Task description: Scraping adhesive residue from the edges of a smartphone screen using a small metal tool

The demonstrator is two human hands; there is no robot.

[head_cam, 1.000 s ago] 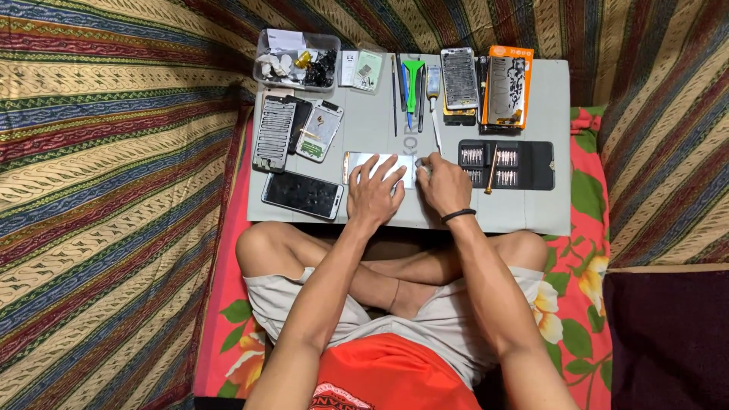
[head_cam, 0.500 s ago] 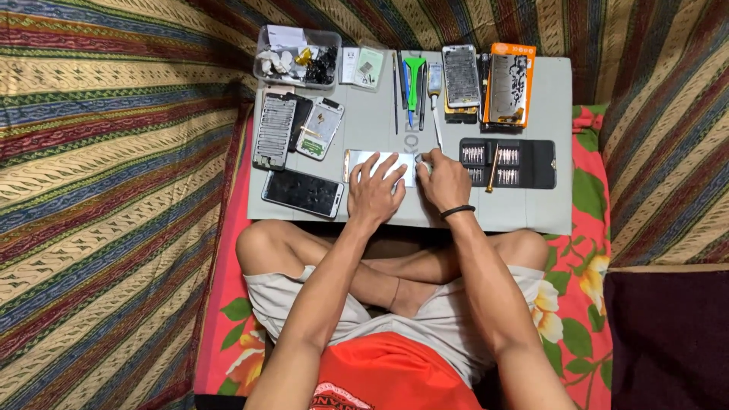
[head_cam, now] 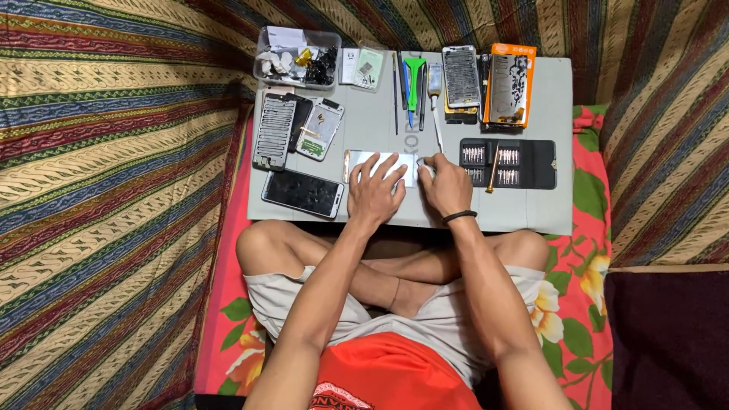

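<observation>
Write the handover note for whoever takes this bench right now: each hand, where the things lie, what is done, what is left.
Left hand: flat on the pale rectangular phone panel at the middle of the grey work mat, pinning it.
Right hand: at the panel's right end, fingertips pinched there; whether it holds anything cannot be told.
Nearby: black screwdriver bit case lies open to the right, dark-screened phone to the left, green pry tools above.
Done: phones opened, parts laid out.
Left: the panel is not yet lifted or fitted.

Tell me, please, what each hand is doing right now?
Left hand: open, fingers spread flat on the phone.
Right hand: at the phone's right end; grip cannot be told.
</observation>
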